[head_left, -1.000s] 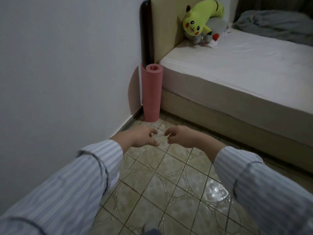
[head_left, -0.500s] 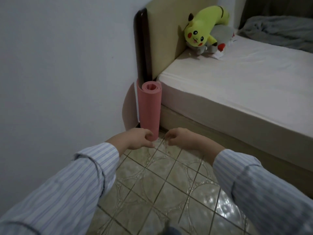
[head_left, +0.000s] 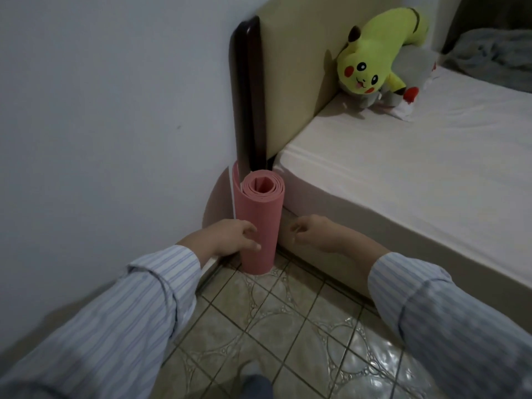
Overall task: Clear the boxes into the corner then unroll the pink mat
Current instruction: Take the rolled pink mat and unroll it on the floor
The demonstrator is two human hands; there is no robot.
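Note:
The rolled pink mat [head_left: 260, 214] stands upright on the tiled floor, in the corner between the white wall and the bed's headboard. My left hand [head_left: 227, 237] is at the mat's lower left side, fingers spread and touching its surface. To the right of the mat, a short gap away, my right hand [head_left: 313, 233] hovers with loosely curled fingers and holds nothing. Both arms wear striped blue sleeves. No boxes are in view.
A bed [head_left: 417, 174] with a white sheet fills the right side, its base running along the floor. A yellow plush toy [head_left: 371, 61] leans on the beige headboard [head_left: 293, 67]. The white wall [head_left: 100, 125] closes the left. Glossy floor tiles [head_left: 288, 326] lie below.
I have moved closer to the corner; the mat looms larger. Both hands have reached forward, and the left hand now touches the mat's side.

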